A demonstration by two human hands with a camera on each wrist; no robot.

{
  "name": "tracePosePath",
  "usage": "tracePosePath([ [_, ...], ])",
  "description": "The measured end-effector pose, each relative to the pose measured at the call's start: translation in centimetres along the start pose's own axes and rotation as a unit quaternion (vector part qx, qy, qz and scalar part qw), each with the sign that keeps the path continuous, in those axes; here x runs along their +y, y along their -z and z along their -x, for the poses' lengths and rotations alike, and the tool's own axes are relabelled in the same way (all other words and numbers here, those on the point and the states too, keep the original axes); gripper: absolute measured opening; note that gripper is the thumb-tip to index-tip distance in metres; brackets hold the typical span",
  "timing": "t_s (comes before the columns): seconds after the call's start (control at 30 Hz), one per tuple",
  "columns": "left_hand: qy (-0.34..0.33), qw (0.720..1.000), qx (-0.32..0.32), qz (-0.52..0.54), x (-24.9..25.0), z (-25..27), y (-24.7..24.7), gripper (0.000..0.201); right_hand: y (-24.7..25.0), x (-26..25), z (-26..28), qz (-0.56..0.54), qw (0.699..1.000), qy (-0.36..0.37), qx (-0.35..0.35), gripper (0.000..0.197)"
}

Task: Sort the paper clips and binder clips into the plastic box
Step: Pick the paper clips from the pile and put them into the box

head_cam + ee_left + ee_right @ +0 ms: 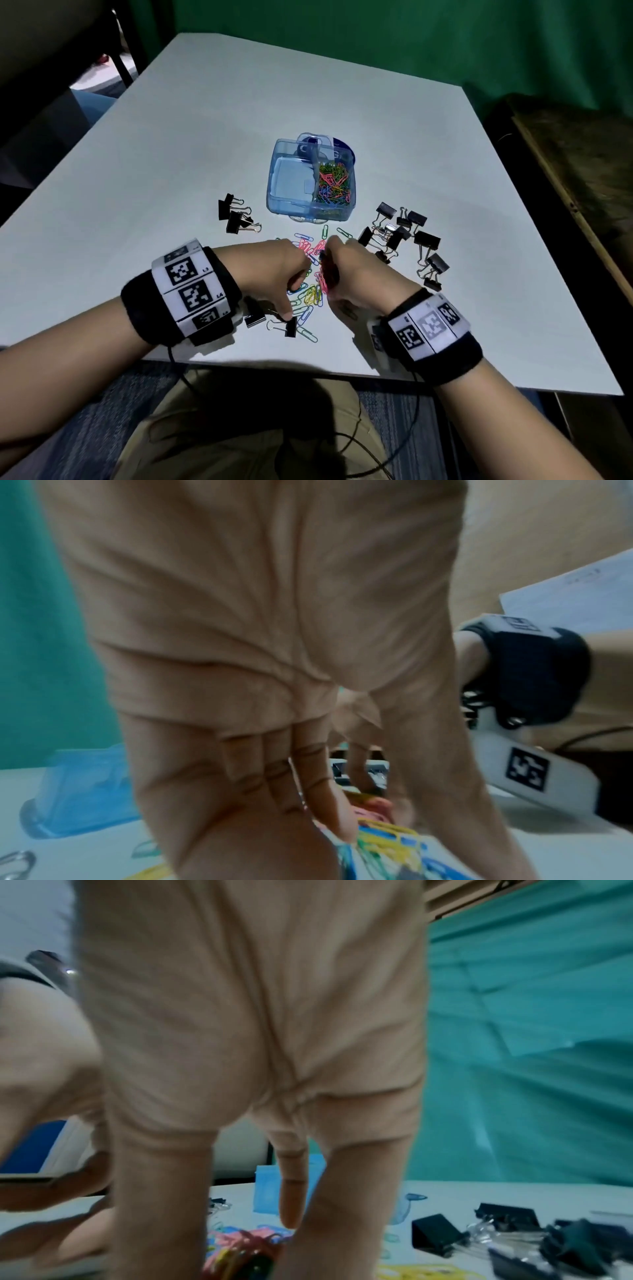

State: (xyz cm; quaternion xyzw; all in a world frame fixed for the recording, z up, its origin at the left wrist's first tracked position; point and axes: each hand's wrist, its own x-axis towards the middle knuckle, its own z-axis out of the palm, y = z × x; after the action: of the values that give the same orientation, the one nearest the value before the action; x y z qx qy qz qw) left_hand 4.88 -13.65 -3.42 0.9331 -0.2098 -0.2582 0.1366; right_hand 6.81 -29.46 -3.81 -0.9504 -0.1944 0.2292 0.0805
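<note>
Your left hand (277,270) and right hand (352,274) meet over the heap of coloured wire paper clips (310,291) on the white table (205,137), fingers curled down into it. The right grasps a pink bunch; whether the left grips any, you cannot tell. Beyond your fingertips sits the clear blue plastic box (291,202), paper clips filling its right compartment, the label on its raised lid too hidden to read. Black metal binder clips (404,236) lie scattered outside your right hand, a few more beyond your left and near that wrist. Your wristbands (191,291) carry square black-and-white codes, one marked "L4". Only the right wrist view shows your index finger held straight above the heap; both wrist views are blurred.
</note>
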Motion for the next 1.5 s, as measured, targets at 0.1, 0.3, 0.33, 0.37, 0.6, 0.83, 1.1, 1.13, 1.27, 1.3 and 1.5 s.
tracePosePath([
  [0.1,-0.003,1.000,0.006,-0.023,0.1,0.0,-0.6,0.031,0.5,-0.9,-0.2,-0.001,0.998,0.046,0.045,0.060],
  [0.3,0.022,0.999,0.024,-0.028,-1.2,0.4,-0.3,0.024,-1.0,-1.7,1.5,0.061,0.995,0.070,-0.026,0.081],
  [0.33,0.024,0.999,0.025,-0.030,-1.3,0.4,-0.2,0.024,-1.3,-1.8,1.6,0.069,0.995,0.069,-0.031,0.083],
  [0.37,0.028,0.999,0.026,-0.029,-1.5,0.4,-0.1,0.024,-1.5,-1.8,1.5,0.070,0.995,0.066,-0.029,0.083],
  [0.6,0.059,0.998,0.030,-0.012,-3.1,0.8,0.4,0.028,0.2,-1.1,0.2,0.052,0.996,0.048,0.054,0.071],
  [0.83,0.104,0.992,0.071,-0.021,-3.5,0.6,1.0,0.050,-0.7,-1.8,-0.3,0.049,0.998,0.032,0.036,0.073],
  [1.1,0.151,0.987,0.040,-0.045,-3.2,-0.4,1.6,0.087,1.5,1.4,1.6,-0.003,0.997,-0.078,-0.024,0.092],
  [1.13,0.151,0.987,0.023,-0.051,-2.9,-0.5,1.6,0.089,1.4,1.5,1.8,0.006,0.995,-0.089,-0.046,0.092],
  [1.27,0.140,0.986,-0.016,-0.086,-1.3,-1.4,1.3,0.095,0.2,1.0,1.4,0.024,0.994,-0.086,-0.070,0.086],
  [1.3,0.134,0.987,-0.010,-0.085,-0.9,-1.8,1.3,0.093,0.0,0.6,1.0,0.019,0.995,-0.075,-0.060,0.082],
  [1.5,0.083,0.993,0.068,-0.048,-0.2,-3.6,1.3,0.066,0.1,0.1,-0.6,-0.027,0.999,0.003,0.042,0.042],
])
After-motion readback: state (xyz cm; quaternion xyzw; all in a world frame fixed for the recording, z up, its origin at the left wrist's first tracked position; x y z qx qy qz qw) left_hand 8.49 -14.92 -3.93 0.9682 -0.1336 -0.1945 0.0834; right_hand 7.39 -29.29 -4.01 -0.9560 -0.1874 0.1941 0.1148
